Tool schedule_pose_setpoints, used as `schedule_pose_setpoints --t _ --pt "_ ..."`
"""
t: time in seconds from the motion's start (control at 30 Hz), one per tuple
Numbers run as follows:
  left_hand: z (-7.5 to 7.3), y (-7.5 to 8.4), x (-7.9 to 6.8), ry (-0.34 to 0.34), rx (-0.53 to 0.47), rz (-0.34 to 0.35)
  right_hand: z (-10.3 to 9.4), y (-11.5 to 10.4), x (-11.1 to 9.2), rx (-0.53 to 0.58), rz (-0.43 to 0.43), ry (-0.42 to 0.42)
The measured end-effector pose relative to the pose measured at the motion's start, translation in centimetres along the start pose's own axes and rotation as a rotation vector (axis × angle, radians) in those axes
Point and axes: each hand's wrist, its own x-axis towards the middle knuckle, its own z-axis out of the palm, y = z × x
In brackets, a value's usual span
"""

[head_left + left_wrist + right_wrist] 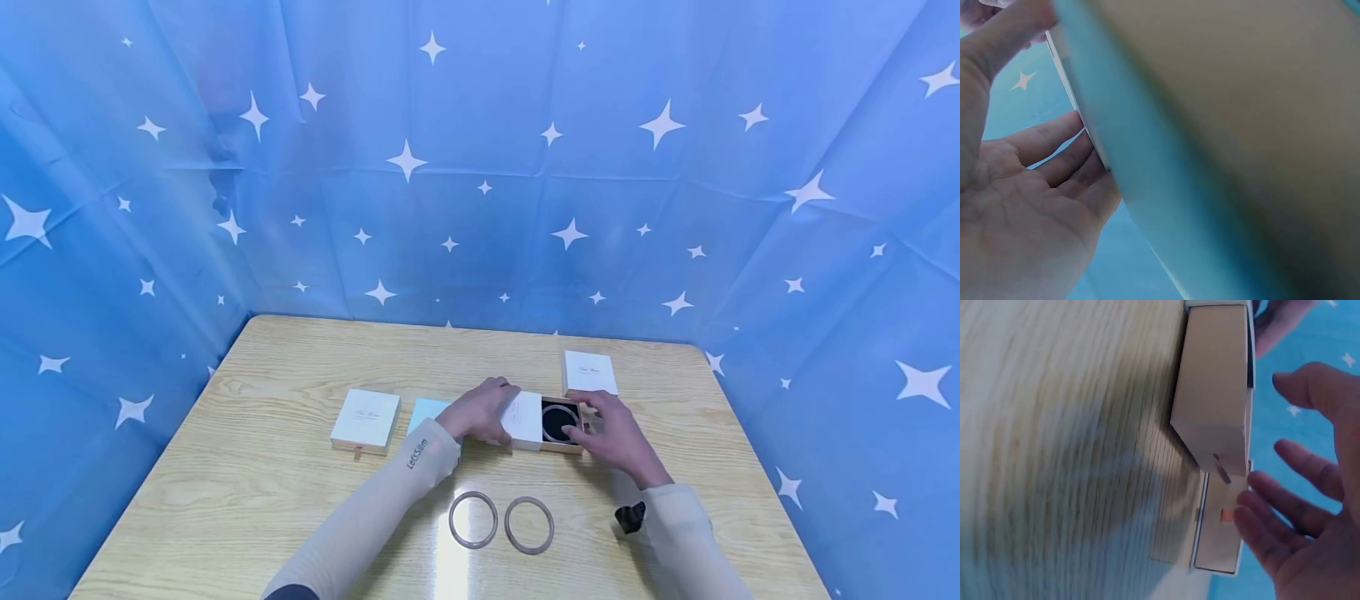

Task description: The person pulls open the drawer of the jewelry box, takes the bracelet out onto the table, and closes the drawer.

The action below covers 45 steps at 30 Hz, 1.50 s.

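Note:
My left hand (483,410) grips the white sleeve (527,419) of a slide-out gift box from above, thumb on the near side and fingers on the far side. The box's tan drawer (1213,375) is pulled out to the right and has a dark lining. A bangle (547,412) lies on that lining. My right hand (617,433) is at the drawer's right end, thumb over its near corner and fingers spread apart, as the right wrist view shows. Two more bangles, one on the left (473,545) and one on the right (529,551), lie flat on the table nearer me.
A closed white box (365,417) sits at the left on the wooden table (247,467). Partly behind my left hand is a light-blue box (426,409). Another white box (589,371) stands just beyond my right hand. Blue star-patterned cloth (480,208) hangs behind the table.

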Motion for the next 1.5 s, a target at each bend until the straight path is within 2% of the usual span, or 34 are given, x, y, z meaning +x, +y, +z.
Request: schedule_pose_setpoints --t 0.27,0.5,0.7,1.17,1.5 --pt "-0.2 0.0 0.0 0.000 0.017 0.011 0.5 -1.4 0.4 -0.087 -0.071 -0.030" --pt "-0.2 0.2 -0.2 -0.007 -0.004 0.002 1.0 -2.1 0.8 -0.109 -0.142 -0.057" --pt "-0.2 0.3 -0.2 -0.006 -0.015 -0.004 1.1 -2.8 1.2 -0.176 -0.120 -0.080" --pt "-0.1 0.1 -0.2 -0.005 -0.020 0.007 0.7 -4.4 2.6 -0.285 -0.042 -0.204" --pt "-0.1 0.0 -0.1 0.004 -0.014 0.021 1.1 -4.3 3.0 -0.284 -0.048 -0.189"
